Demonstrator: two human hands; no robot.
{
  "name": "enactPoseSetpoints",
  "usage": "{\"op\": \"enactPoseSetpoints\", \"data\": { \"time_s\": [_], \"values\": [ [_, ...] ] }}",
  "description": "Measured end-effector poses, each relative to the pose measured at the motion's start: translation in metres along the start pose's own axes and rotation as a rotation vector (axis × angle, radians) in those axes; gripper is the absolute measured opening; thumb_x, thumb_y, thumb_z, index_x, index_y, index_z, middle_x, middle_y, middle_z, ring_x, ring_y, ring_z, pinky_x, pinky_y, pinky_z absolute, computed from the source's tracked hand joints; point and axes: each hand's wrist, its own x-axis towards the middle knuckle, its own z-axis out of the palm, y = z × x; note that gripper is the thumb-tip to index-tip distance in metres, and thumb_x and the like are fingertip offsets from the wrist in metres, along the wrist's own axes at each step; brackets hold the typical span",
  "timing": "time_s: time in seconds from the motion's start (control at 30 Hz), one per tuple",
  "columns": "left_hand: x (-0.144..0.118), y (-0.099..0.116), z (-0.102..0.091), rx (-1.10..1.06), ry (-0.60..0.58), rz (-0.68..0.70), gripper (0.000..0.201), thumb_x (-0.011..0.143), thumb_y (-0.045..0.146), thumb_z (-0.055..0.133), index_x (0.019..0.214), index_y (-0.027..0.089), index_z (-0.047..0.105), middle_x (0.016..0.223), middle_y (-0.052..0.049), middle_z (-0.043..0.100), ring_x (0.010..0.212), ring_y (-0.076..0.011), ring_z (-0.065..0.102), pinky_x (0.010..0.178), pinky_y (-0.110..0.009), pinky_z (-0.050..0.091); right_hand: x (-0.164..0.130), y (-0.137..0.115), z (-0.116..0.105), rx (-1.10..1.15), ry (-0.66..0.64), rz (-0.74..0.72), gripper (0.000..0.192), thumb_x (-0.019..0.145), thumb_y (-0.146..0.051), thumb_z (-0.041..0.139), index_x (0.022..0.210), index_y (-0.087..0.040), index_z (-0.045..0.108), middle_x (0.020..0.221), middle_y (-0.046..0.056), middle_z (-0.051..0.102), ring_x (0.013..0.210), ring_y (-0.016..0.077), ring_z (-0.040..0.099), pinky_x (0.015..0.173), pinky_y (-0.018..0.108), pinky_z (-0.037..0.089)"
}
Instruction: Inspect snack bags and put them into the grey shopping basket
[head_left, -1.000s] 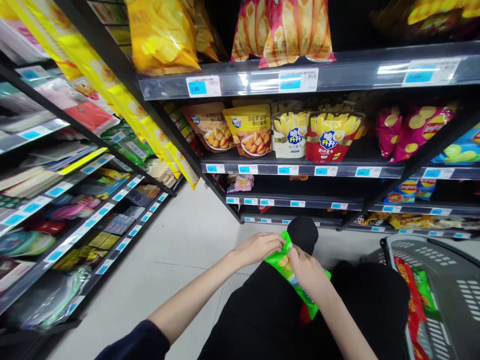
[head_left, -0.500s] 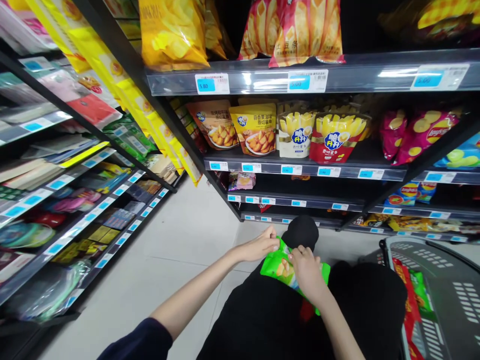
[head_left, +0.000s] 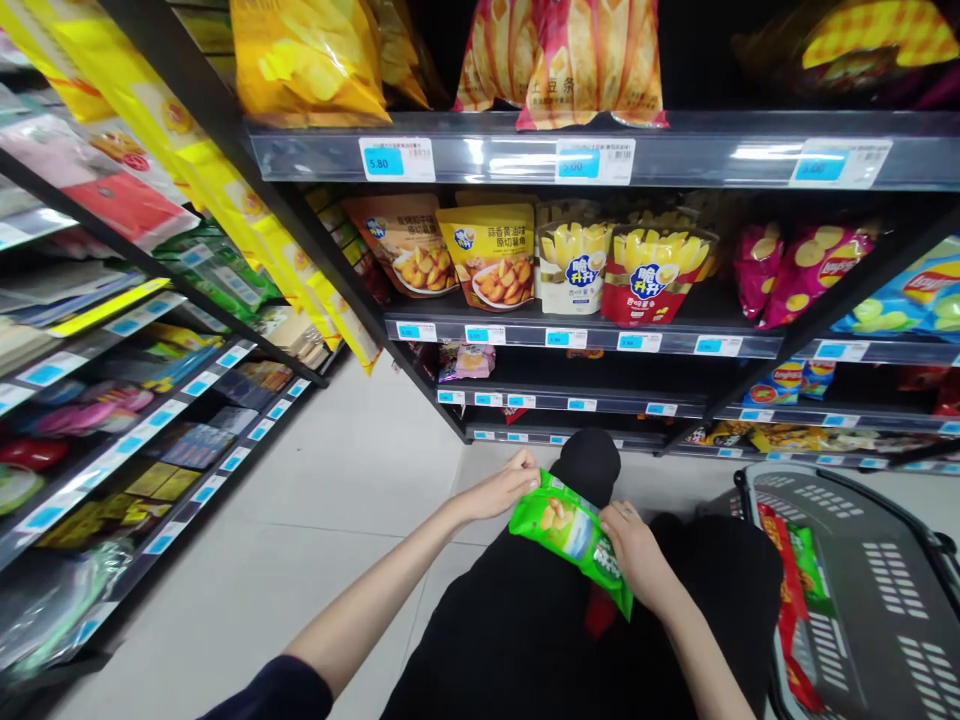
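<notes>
Since the earlier frame the green snack bag (head_left: 576,535) has turned flatter across the person's black-clad lap, and the right hand (head_left: 636,548) has slid from on top of it to its right end. The left hand (head_left: 508,487) pinches the bag's upper left corner between thumb and fingers; the right hand's fingers curl around the bag's lower right edge. A grey shopping basket (head_left: 870,580) holding red and green packets stands just to the right, below the snack shelves (head_left: 570,160).
</notes>
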Motion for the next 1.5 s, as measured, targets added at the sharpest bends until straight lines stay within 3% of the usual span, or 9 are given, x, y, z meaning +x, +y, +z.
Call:
{"op": "enactPoseSetpoints", "data": {
  "time_s": [0.1, 0.23, 0.4, 0.57, 0.83, 1.0, 1.17, 1.33, 1.5],
  "values": [
    [-0.004, 0.006, -0.009, 0.051, 0.001, -0.038, 0.026, 0.091, 0.031, 0.031, 0.079, 0.017, 0.048, 0.093, -0.004, 0.035, 0.092, -0.0154, 0.040, 0.089, -0.031, 0.036, 0.008, -0.009, -0.011, 0.133, -0.057, -0.018, 0.026, 0.090, -0.008, 0.030, 0.072, -0.019, 0.044, 0.072, 0.001, 0.050, 0.072, 0.0166, 0.047, 0.072, 0.030, 0.041],
    [-0.008, 0.042, -0.026, 0.180, 0.063, -0.005, 0.017, 0.090, 0.025, 0.038, 0.098, 0.021, 0.051, 0.112, -0.005, 0.041, 0.110, -0.0178, 0.039, 0.098, -0.033, 0.031, 0.015, -0.030, -0.020, 0.020, -0.130, -0.106, 0.024, 0.088, -0.003, 0.032, 0.077, -0.017, 0.047, 0.075, 0.002, 0.052, 0.073, 0.0169, 0.049, 0.083, 0.036, 0.040],
    [-0.001, 0.081, -0.009, 0.390, -0.137, 0.095, 0.019, 0.085, 0.034, 0.051, 0.099, 0.023, 0.059, 0.101, -0.002, 0.060, 0.101, -0.0196, 0.051, 0.094, -0.035, 0.033, 0.015, -0.046, -0.010, -0.197, -0.071, -0.129, 0.017, 0.084, -0.002, 0.041, 0.087, -0.012, 0.054, 0.084, 0.008, 0.056, 0.081, 0.0208, 0.054, 0.087, 0.039, 0.042],
    [0.003, 0.069, 0.023, 0.444, -0.075, 0.066, 0.016, 0.082, 0.031, 0.057, 0.096, 0.027, 0.062, 0.107, 0.003, 0.064, 0.100, -0.0176, 0.055, 0.093, -0.035, 0.030, -0.009, -0.041, 0.000, -0.345, -0.024, -0.155, 0.017, 0.086, -0.008, 0.043, 0.091, -0.011, 0.058, 0.087, 0.012, 0.057, 0.087, 0.0250, 0.055, 0.083, 0.041, 0.046],
    [-0.003, 0.062, 0.028, 0.412, -0.007, 0.040, 0.021, 0.086, 0.037, 0.051, 0.100, 0.030, 0.065, 0.112, 0.005, 0.064, 0.102, -0.0164, 0.056, 0.088, -0.032, 0.031, -0.029, -0.038, 0.018, -0.437, 0.046, -0.009, 0.024, 0.074, 0.003, 0.045, 0.084, -0.013, 0.059, 0.081, 0.014, 0.059, 0.071, 0.0242, 0.057, 0.062, 0.036, 0.049],
    [-0.005, 0.062, 0.028, 0.334, 0.007, 0.010, 0.018, 0.085, 0.035, 0.053, 0.096, 0.031, 0.067, 0.109, 0.007, 0.066, 0.102, -0.0155, 0.056, 0.089, -0.031, 0.030, -0.018, -0.029, 0.007, -0.062, 0.015, 0.005, 0.022, 0.082, -0.003, 0.038, 0.084, -0.018, 0.054, 0.082, 0.008, 0.056, 0.079, 0.0219, 0.053, 0.076, 0.038, 0.045],
    [-0.005, 0.060, 0.023, 0.211, 0.000, -0.016, 0.017, 0.085, 0.029, 0.054, 0.097, 0.031, 0.066, 0.109, 0.007, 0.066, 0.103, -0.0142, 0.056, 0.092, -0.030, 0.029, -0.014, -0.023, 0.007, 0.240, 0.006, 0.090, 0.023, 0.092, -0.014, 0.026, 0.082, -0.020, 0.047, 0.083, 0.004, 0.051, 0.079, 0.0185, 0.048, 0.073, 0.035, 0.042],
    [-0.005, 0.054, 0.023, 0.147, 0.019, -0.039, 0.018, 0.085, 0.027, 0.054, 0.098, 0.031, 0.066, 0.109, 0.007, 0.065, 0.103, -0.0136, 0.056, 0.091, -0.029, 0.030, -0.023, -0.022, 0.015, -0.043, 0.121, 0.064, 0.021, 0.092, -0.018, 0.031, 0.084, -0.017, 0.051, 0.087, 0.007, 0.050, 0.082, 0.0215, 0.045, 0.072, 0.038, 0.039],
    [-0.006, 0.054, 0.025, 0.186, 0.020, -0.024, 0.018, 0.086, 0.030, 0.052, 0.097, 0.029, 0.067, 0.108, 0.004, 0.066, 0.102, -0.0138, 0.057, 0.092, -0.029, 0.031, -0.042, -0.020, 0.011, -0.328, 0.033, -0.128, 0.019, 0.089, -0.012, 0.038, 0.082, -0.015, 0.056, 0.083, 0.009, 0.053, 0.084, 0.0235, 0.047, 0.073, 0.039, 0.038]
  ]
}}
